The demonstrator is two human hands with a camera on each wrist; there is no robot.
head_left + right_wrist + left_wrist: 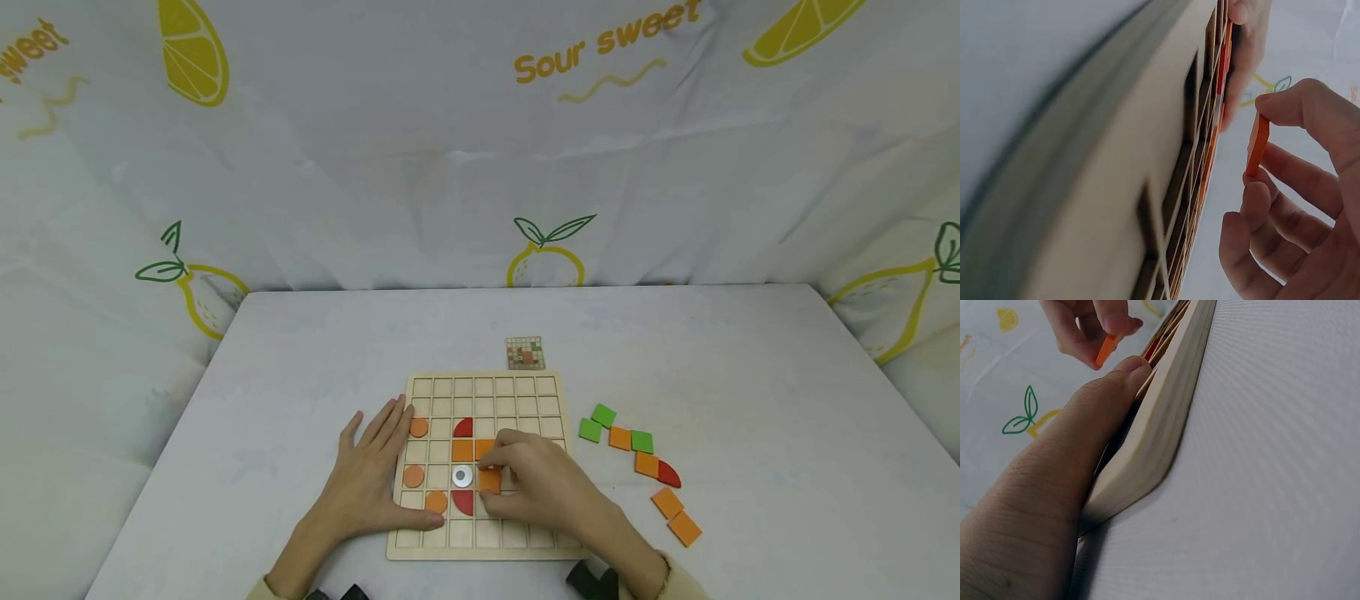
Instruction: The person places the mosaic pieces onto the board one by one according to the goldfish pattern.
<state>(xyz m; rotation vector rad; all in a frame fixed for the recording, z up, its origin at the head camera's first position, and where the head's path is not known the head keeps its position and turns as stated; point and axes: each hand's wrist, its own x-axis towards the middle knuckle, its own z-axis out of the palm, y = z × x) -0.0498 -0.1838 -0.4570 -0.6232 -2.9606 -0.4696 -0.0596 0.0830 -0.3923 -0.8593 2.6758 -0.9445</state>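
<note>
A wooden grid board [517,540] lies on the table, with several orange circles, red quarter-circles, orange squares and one white disc [462,476] in its cells. My left hand [367,479] rests on the board's left edge, fingers spread and thumb over the lower rows. Over the middle of the board, my right hand [543,483] pinches an orange square tile [1257,145] between thumb and fingertips. In the right wrist view that tile is held on edge, apart from the board. The left wrist view shows the left thumb [1107,394] on the board's rim.
Right of the board lie loose tiles: green squares [590,430], orange squares [667,503] and a red quarter-circle [669,474]. A small pattern card [525,353] sits just behind the board. A lemon-print cloth [375,208] hangs behind the table.
</note>
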